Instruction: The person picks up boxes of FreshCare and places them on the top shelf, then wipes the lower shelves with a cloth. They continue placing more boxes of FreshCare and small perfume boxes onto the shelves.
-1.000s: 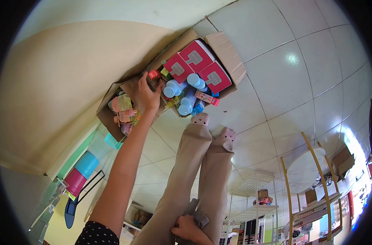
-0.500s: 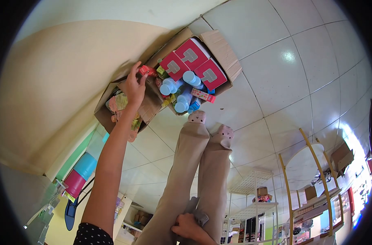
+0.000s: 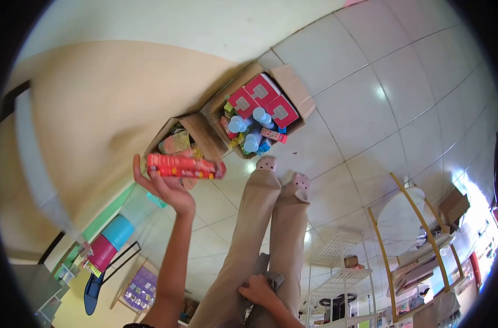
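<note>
My left hand [image 3: 170, 188] is closed around a long red package [image 3: 186, 166] with print and small yellow spots, held up in front of the left carton. Its lower end looks blurred. My right hand [image 3: 258, 290] rests at my thighs with curled fingers, beside a crumpled grey item [image 3: 275, 281]; what it grips is hidden. Under the red package, the left cardboard box [image 3: 209, 136] contains pink and yellowish packs. Next to it, the right cardboard box [image 3: 294, 82] holds red boxes [image 3: 262, 89], light-blue bottles [image 3: 239, 124] and a small pink-and-white carton [image 3: 273, 135].
Both boxes stand on the tiled floor [image 3: 358, 115] against the wall [image 3: 123, 82]. My legs [image 3: 249, 218] are below them. A white wire rack [image 3: 336, 246] and a yellow-legged table [image 3: 399, 216] are at the right. Blue and magenta bins [image 3: 118, 232] stand at the left.
My left hand has lifted the red package away from between the boxes, bringing it down and left, closer to me. My right hand remains at my thighs.
</note>
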{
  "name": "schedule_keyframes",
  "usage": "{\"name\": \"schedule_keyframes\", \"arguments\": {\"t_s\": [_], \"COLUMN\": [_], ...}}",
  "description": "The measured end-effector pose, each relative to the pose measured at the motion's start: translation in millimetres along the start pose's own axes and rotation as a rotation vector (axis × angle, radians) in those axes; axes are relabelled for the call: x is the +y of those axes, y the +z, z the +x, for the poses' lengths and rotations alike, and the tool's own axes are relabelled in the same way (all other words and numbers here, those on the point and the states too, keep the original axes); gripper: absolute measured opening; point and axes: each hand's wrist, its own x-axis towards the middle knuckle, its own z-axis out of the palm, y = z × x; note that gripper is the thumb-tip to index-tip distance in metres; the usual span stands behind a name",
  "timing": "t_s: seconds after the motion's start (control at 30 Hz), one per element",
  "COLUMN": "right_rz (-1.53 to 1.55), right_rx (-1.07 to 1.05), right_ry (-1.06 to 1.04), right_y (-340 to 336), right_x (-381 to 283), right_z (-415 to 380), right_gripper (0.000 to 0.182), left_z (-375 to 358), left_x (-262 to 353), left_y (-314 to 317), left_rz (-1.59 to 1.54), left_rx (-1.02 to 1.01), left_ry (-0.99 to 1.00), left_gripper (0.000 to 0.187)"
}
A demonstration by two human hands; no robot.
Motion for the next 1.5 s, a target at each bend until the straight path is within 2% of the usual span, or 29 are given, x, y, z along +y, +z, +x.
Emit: {"name": "schedule_keyframes", "arguments": {"t_s": [0.07,0.13,0.27,0.33,0.37,0.43,0.47,0.5,0.53,0.57,0.6,0.63,0.7,0.77,0.83,0.87,0.9,0.97,1.03,1.1,1.13,1.17,1.23,1.3,1.37,1.43,1.5], "right_rz": [-0.034,-0.043,-0.057,0.193,0.178,0.509,0.452,0.437,0.22,-0.009,-0.073,-0.094,-0.017,-0.036,-0.036,-0.003,-0.03,-0.041,-0.112,-0.24,-0.286,-0.305,-0.408,-0.424,-0.398,-0.436,-0.476], "right_rx": [0.007,0.4,0.396,0.507,0.521,0.648,0.695,0.699,0.826,0.941,0.896,0.899,0.761,0.736,0.481,0.535,0.53,0.443,0.472,0.662,0.685,0.671,0.664,0.61,0.421,0.364,0.346], "right_ry": [-0.011,-0.367,-0.418,-0.368,-0.398,-0.432,-0.588,-0.618,-0.86,-1.094,-1.184,-1.208,-1.287,-1.255,-1.128,-1.257,-1.274,-1.032,-1.104,-1.29,-1.382,-1.405,-1.697,-1.732,-1.469,-1.433,-1.259], "right_y": [1.6,12.7,-5.4,-12.2,-14.4,-9.5,3.2,14.2,24.8,36.6,47.6,58.1,77.2,89.0,98.2,107.8,110.4,120.5,133.5,146.4,153.0,159.9,175.2,197.0,216.1,227.5,239.3], "right_x": [-1.9,3.2,-25.9,-53.5,-74.3,-110.9,-116.3,-125.6,-137.3,-145.7,-150.6,-158.8,-178.9,-199.9,-221.2,-231.3,-239.4,-251.2,-247.9,-261.8,-266.5,-276.9,-301.2,-318.8,-334.1,-342.3,-351.6], "right_z": [-17.4,-41.7,-107.9,-147.6,-170.0,-217.2,-226.7,-236.0,-245.8,-257.1,-267.4,-280.5,-304.0,-327.7,-342.1,-338.4,-342.5,-349.3,-331.7,-337.2,-340.5,-340.6,-339.5,-338.8,-339.8,-324.6,-315.5], "right_gripper": [0.033,0.028,0.022,0.02,0.02,0.022,0.024,0.024,0.025,0.026,0.031,0.031,0.034,0.034,0.034,0.028,0.028,0.024,0.023,0.024,0.025,0.025,0.035,0.034,0.03,0.029,0.028], "left_z": [-19.0,-40.4,-87.8,-114.7,-125.5,-149.2,-162.6,-171.8,-173.8,-175.5,-174.3,-173.1,-171.9,-177.7,-170.7,-166.8,-161.5,-152.4,-143.5,-134.5,-131.2,-125.5,-115.5,-100.7,-85.0,-69.4,-45.4], "left_x": [37.7,77.8,148.3,183.8,208.7,255.7,275.9,294.3,314.7,336.0,354.9,372.2,401.6,423.4,440.4,447.0,452.8,466.4,482.4,478.9,475.7,478.2,492.0,500.6,504.5,518.2,526.4], "left_y": [-0.5,-6.9,-28.7,-46.3,-54.2,-68.8,-81.1,-90.2,-92.9,-95.9,-99.7,-107.7,-128.0,-145.8,-164.2,-169.0,-172.5,-181.0,-192.2,-203.3,-205.7,-209.6,-228.5,-257.5,-280.4,-306.6,-328.7], "left_rz": [0.013,-0.122,-0.144,-0.087,-0.04,-0.033,-0.07,-0.107,-0.122,-0.174,-0.23,-0.247,-0.439,-0.484,-0.125,-0.142,-0.199,-0.264,-0.373,-0.373,-0.424,-0.474,-0.49,-0.417,-0.476,-0.485,-0.553], "left_rx": [0.064,-0.016,-0.091,-0.328,-0.405,-0.467,-0.501,-0.533,-0.527,-0.462,-0.397,-0.386,-0.381,-0.275,-0.133,-0.113,-0.071,-0.001,-0.05,-0.042,-0.055,-0.07,0.002,0.05,0.112,0.168,0.191], "left_ry": [-0.002,-0.226,-0.289,-0.252,-0.267,-0.323,-0.28,-0.236,-0.211,-0.085,0.047,0.07,0.19,0.199,0.384,0.399,0.448,0.501,0.412,0.429,0.47,0.512,0.524,0.505,0.488,0.306,0.33], "left_gripper": [0.049,0.049,0.052,0.056,0.061,0.063,0.063,0.063,0.063,0.063,0.064,0.064,0.059,0.061,0.062,0.062,0.062,0.061,0.061,0.06,0.06,0.06,0.059,0.057,0.052,0.049,0.045]}}
